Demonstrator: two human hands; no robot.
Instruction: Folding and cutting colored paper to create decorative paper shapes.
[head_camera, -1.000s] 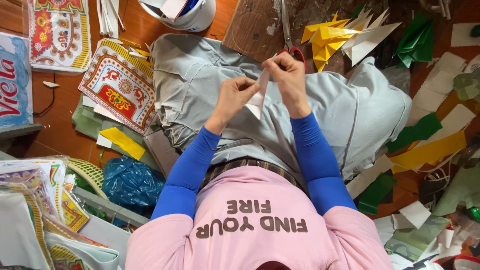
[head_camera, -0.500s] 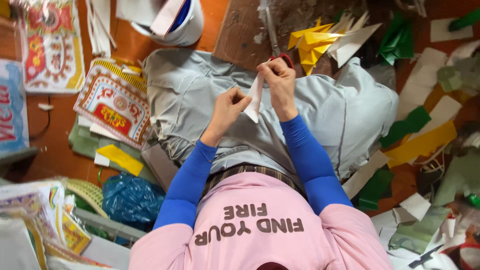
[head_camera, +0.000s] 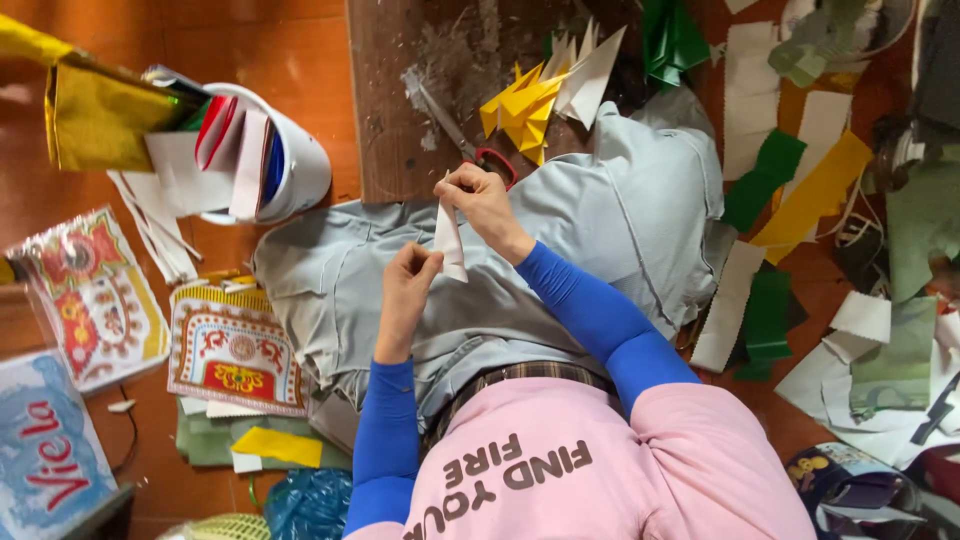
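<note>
Pinched between both hands above the lap, a small folded piece of white paper (head_camera: 449, 240) hangs upright over the pale grey trousers (head_camera: 600, 230). The right hand (head_camera: 484, 200) closes its fingertips on the paper's upper end, and the left hand (head_camera: 408, 285) grips the lower edge from the side; both arms wear bright blue sleeves (head_camera: 590, 310). Just beyond the right hand, red-handled scissors (head_camera: 470, 150) lie on a worn brown board (head_camera: 420, 90), beside a heap of folded yellow and white paper shapes (head_camera: 545, 95). A white plastic bucket (head_camera: 300, 165) stuffed with coloured sheets stands to the left. Green, yellow and white paper strips (head_camera: 790, 190) scatter over the reddish floor at right.
</note>
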